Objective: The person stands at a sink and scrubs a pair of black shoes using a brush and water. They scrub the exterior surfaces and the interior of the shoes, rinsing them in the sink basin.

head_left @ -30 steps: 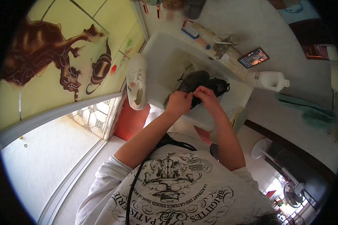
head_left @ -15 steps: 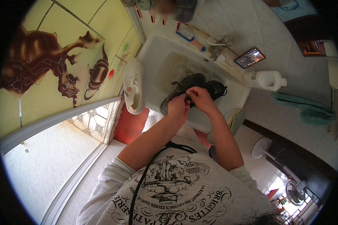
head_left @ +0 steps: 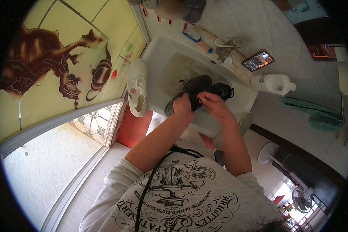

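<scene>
My left hand (head_left: 183,107) is closed on the near side of a wet black shoe (head_left: 201,83), its fingers curled over the opening. To its right, my right hand (head_left: 214,105) pinches with thumb and forefinger at what looks like the shoe's black lace; the grip point is small and dark. A second black shoe (head_left: 222,90), partly covered, lies just beyond my right hand. Both shoes are in a white sink (head_left: 152,91) holding cloudy, brownish water (head_left: 174,75).
A white shoe (head_left: 137,87) rests on the sink's left rim. Along the back are a blue-and-orange brush (head_left: 197,40) and a tap (head_left: 228,42). At right lie a phone (head_left: 258,60), a white jug (head_left: 272,84) and a green cloth (head_left: 315,112). A pale shoe (head_left: 244,123) leans at the near right rim.
My right hand has drawn a little to the right, away from my left hand, still pinching. My left hand stays on the black shoe, its fingers more curled in.
</scene>
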Demonstrator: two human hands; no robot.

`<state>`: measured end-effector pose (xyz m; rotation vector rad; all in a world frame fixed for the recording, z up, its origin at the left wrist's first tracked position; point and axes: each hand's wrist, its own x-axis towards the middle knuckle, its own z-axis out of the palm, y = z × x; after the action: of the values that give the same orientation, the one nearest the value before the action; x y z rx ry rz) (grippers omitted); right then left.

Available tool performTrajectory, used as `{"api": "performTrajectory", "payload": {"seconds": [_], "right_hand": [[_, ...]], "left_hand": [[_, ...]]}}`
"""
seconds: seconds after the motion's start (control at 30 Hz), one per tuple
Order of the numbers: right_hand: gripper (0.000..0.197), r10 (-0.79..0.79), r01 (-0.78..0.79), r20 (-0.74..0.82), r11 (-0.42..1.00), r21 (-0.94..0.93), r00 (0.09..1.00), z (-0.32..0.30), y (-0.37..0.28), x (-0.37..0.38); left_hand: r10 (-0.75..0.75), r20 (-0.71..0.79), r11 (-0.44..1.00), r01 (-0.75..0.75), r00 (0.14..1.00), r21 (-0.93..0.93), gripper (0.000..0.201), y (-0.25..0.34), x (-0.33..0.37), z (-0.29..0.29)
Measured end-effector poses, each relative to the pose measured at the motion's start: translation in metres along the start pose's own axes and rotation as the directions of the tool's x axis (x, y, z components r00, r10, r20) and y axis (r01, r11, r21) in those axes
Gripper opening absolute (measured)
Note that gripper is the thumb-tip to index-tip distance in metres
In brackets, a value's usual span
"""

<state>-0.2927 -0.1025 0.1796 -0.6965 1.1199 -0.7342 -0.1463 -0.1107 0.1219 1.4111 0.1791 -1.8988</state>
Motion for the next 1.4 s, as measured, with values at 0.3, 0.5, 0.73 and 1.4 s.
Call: {"api": "performTrajectory", "payload": {"seconds": [0.3, 0.5, 0.73, 1.4], "right_hand": [[0.025, 0.111, -0.148, -0.1, 0.834, -0.532, 0.989, -0.002, -0.04, -0.009], [0.026, -0.253, 0.026, -0.034, 0.23, -0.973, 0.967, 0.038, -0.048, 0.011], [0.017, -0.387, 0.133, 0.013, 0.284, -0.95, 0.922, 0.033, -0.032, 0.021], [0.01, -0.231, 0.104, -0.214, 0.871, -0.481, 0.949, -0.013, -0.016, -0.089]], "left_hand": [[0.032, -0.076, 0.998, -0.035, 0.997, -0.047, 0.032, -0.006, -0.008, 0.009], [0.053, -0.061, 0.995, -0.058, 0.997, -0.086, 0.031, -0.003, -0.008, 0.006], [0.115, -0.033, 0.992, -0.116, 0.993, -0.04, 0.033, -0.006, -0.007, 0.006], [0.01, -0.174, 0.998, 0.001, 0.985, 0.067, 0.021, 0.001, -0.021, 0.012]]}}
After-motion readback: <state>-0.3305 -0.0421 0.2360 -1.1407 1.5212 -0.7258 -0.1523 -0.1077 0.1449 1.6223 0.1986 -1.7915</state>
